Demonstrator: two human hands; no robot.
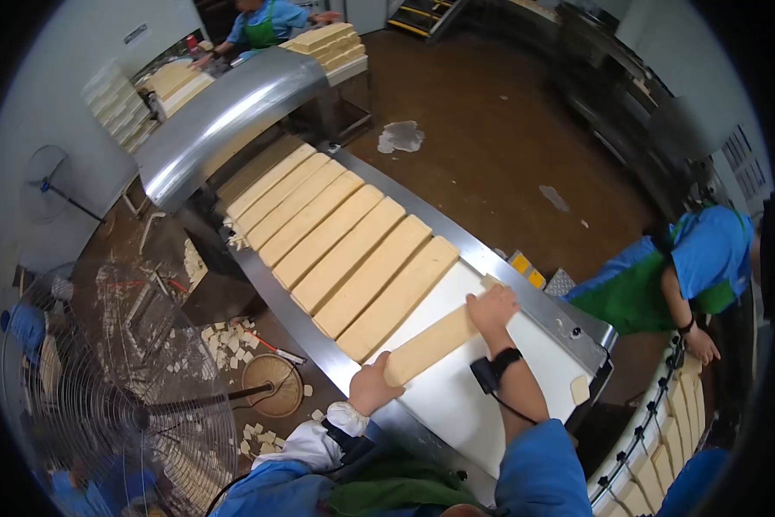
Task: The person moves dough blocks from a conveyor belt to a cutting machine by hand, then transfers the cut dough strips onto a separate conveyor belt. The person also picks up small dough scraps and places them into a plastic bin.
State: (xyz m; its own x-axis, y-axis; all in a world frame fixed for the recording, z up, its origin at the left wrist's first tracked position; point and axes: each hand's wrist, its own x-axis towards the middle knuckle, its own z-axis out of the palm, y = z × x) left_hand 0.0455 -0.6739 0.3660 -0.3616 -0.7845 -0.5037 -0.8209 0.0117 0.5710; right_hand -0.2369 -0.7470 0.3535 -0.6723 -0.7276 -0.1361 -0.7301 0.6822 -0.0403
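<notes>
A long pale-yellow slab (435, 346), perhaps dough or tofu, lies across the white belt (456, 405) between my two hands. My left hand (374, 388) grips its near-left end, fingers wrapped around the edge. At the far-right end my right hand (493, 312) holds the slab from above, covering part of it. Just beyond lies a row of several similar slabs (361, 250), side by side, with a gap between the nearest slab (398, 298) and the held one. A small pale offcut (580, 390) rests near the belt's right edge.
A curved metal hood (232, 112) spans the belt's far end. To the left stands a wire-caged fan (137, 414); scraps (228, 345) litter the floor. On the right, a person (697, 267) leans over a curved conveyor (654, 448) of slabs. Another person (267, 21) works beyond the hood.
</notes>
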